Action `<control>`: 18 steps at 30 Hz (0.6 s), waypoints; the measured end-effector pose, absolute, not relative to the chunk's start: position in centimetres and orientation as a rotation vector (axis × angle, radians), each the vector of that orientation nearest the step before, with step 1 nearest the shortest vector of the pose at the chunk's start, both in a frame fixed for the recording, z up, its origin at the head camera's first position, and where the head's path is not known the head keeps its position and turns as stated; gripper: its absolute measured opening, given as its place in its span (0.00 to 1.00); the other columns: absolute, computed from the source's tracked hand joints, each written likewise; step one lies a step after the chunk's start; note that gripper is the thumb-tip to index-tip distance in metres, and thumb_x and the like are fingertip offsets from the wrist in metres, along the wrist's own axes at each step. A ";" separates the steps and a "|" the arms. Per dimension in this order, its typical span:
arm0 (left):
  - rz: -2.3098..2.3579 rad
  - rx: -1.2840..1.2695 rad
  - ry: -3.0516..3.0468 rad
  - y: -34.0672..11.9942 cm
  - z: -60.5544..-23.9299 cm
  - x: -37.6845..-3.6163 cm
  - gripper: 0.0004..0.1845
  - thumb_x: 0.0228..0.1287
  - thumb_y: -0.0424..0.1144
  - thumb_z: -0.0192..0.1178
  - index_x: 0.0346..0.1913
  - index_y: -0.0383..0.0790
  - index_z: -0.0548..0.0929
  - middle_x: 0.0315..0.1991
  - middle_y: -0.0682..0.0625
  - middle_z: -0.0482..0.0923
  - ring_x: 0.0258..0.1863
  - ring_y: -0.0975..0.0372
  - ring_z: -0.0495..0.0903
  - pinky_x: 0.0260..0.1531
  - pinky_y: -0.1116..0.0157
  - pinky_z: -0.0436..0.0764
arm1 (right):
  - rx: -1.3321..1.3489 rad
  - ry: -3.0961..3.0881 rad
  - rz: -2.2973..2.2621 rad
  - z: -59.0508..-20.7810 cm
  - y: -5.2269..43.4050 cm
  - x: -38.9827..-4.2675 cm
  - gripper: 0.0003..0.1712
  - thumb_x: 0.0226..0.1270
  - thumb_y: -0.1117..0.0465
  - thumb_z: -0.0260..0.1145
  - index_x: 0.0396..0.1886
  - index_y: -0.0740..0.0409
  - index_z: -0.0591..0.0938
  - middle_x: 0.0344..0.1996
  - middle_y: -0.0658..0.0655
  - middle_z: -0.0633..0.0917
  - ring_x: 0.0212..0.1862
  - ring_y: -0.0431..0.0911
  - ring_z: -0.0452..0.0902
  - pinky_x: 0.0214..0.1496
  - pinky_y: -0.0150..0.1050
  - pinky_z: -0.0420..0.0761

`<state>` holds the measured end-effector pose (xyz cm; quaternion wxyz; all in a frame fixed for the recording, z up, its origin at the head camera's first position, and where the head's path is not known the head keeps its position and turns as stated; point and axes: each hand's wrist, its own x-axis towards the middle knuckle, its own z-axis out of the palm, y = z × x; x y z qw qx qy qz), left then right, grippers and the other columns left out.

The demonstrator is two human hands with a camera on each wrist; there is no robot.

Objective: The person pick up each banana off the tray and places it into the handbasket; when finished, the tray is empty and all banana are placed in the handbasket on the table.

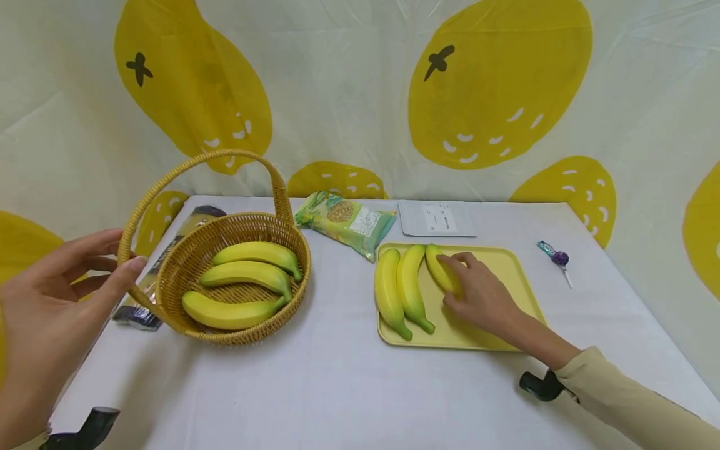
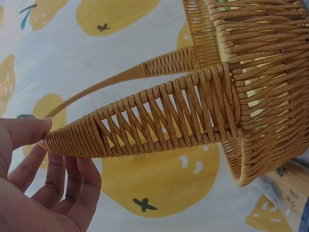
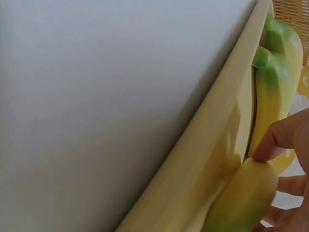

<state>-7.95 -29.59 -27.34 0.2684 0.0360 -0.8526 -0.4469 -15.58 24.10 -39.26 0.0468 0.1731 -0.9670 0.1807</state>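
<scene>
Banana [image 1: 442, 272]: rightmost of three on the yellow tray [image 1: 514, 262], right of centre on the white table [image 1: 337, 375]. The right hand [image 1: 478, 294] lies over it, fingers curled round its near half; in the right wrist view the thumb presses its top, so the grip reads as closed on the fruit, which rests on the tray, not yet lifted.

Other bananas on tray: two [image 1: 399, 290], side by side, just left of the held one, touching each other.

Basket [image 1: 236, 281]: wicker, with handle, left of the tray and well apart from it; holds three bananas [image 1: 242, 287]. The left hand [image 1: 56, 300] touches the handle's left base with thumb and fingertips, fingers fairly straight, steadying it more than clasping.

Step in hand, by judgement: taking hold of a tray banana. The next move calls for a clean lift clear of the tray rim and the neighbouring fruit.

Also present: snack bag [image 1: 345, 222] and grey pouch [image 1: 439, 219] at the far edge; lollipop [image 1: 557, 257] far right.
</scene>
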 end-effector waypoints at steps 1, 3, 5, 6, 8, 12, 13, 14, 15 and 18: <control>-1.201 0.102 -2.304 -29.6 -27.3 -7.9 0.26 0.63 0.25 0.74 0.64 0.39 0.86 0.55 0.53 0.83 0.42 0.62 0.80 0.46 0.82 0.79 | 0.528 -2.951 0.556 -39.2 24.1 -15.6 0.39 0.59 0.66 0.71 0.74 0.62 0.75 0.61 0.70 0.77 0.55 0.66 0.78 0.53 0.64 0.83; -1.195 0.102 -2.307 -29.5 -27.2 -7.8 0.25 0.64 0.25 0.74 0.64 0.39 0.86 0.55 0.53 0.83 0.42 0.63 0.80 0.46 0.82 0.79 | 0.529 -2.950 0.561 -39.2 24.2 -15.7 0.40 0.59 0.66 0.72 0.74 0.62 0.75 0.61 0.70 0.77 0.55 0.66 0.78 0.54 0.64 0.82; -1.195 0.096 -2.306 -29.3 -27.1 -7.8 0.25 0.64 0.25 0.73 0.64 0.38 0.86 0.55 0.53 0.83 0.42 0.62 0.80 0.46 0.82 0.79 | 0.531 -2.950 0.565 -39.2 24.2 -15.7 0.40 0.59 0.67 0.72 0.74 0.62 0.75 0.61 0.70 0.77 0.55 0.66 0.78 0.54 0.64 0.82; -1.198 0.090 -2.301 -29.3 -27.1 -7.8 0.25 0.64 0.24 0.73 0.64 0.38 0.86 0.55 0.53 0.83 0.42 0.62 0.80 0.46 0.82 0.79 | 0.530 -2.950 0.569 -39.2 24.2 -15.6 0.40 0.59 0.67 0.72 0.74 0.62 0.75 0.61 0.70 0.77 0.55 0.66 0.78 0.54 0.64 0.82; -1.202 0.082 -2.296 -29.2 -27.0 -7.8 0.25 0.63 0.23 0.73 0.64 0.37 0.86 0.55 0.52 0.83 0.42 0.62 0.80 0.46 0.82 0.79 | 0.527 -2.954 0.574 -39.1 24.3 -15.6 0.40 0.59 0.67 0.72 0.74 0.62 0.75 0.61 0.70 0.77 0.56 0.66 0.78 0.55 0.64 0.82; -1.211 0.069 -2.283 -29.2 -27.0 -7.8 0.25 0.62 0.22 0.73 0.63 0.37 0.87 0.55 0.52 0.84 0.41 0.61 0.81 0.45 0.81 0.80 | 0.517 -2.966 0.584 -38.7 24.3 -15.5 0.40 0.59 0.66 0.72 0.74 0.62 0.74 0.61 0.70 0.76 0.55 0.65 0.78 0.55 0.64 0.82; -1.210 0.070 -2.283 -29.3 -27.0 -7.9 0.26 0.62 0.22 0.73 0.63 0.37 0.87 0.55 0.52 0.84 0.41 0.61 0.81 0.45 0.81 0.80 | 0.515 -2.967 0.586 -38.6 24.3 -15.5 0.40 0.59 0.66 0.72 0.74 0.62 0.74 0.61 0.70 0.76 0.54 0.65 0.78 0.55 0.64 0.82; -1.210 0.071 -2.283 -29.3 -27.0 -7.9 0.26 0.62 0.22 0.73 0.63 0.37 0.87 0.55 0.52 0.84 0.41 0.61 0.81 0.45 0.81 0.80 | 0.518 -2.965 0.587 -38.5 24.3 -15.4 0.40 0.59 0.66 0.72 0.74 0.62 0.75 0.61 0.70 0.76 0.54 0.65 0.78 0.54 0.64 0.82; -1.212 0.072 -2.281 -29.3 -27.0 -7.9 0.26 0.62 0.22 0.73 0.63 0.37 0.87 0.55 0.52 0.84 0.41 0.61 0.81 0.45 0.81 0.80 | 0.520 -2.962 0.589 -38.4 24.3 -15.4 0.40 0.59 0.67 0.72 0.74 0.62 0.75 0.61 0.70 0.76 0.54 0.65 0.78 0.53 0.64 0.82; -1.213 0.077 -2.282 -29.3 -27.1 -7.9 0.26 0.62 0.22 0.74 0.63 0.37 0.87 0.55 0.52 0.84 0.41 0.61 0.81 0.45 0.81 0.80 | 0.533 -2.944 0.593 -38.0 24.3 -15.5 0.40 0.59 0.67 0.71 0.74 0.62 0.75 0.61 0.70 0.76 0.54 0.65 0.78 0.52 0.63 0.82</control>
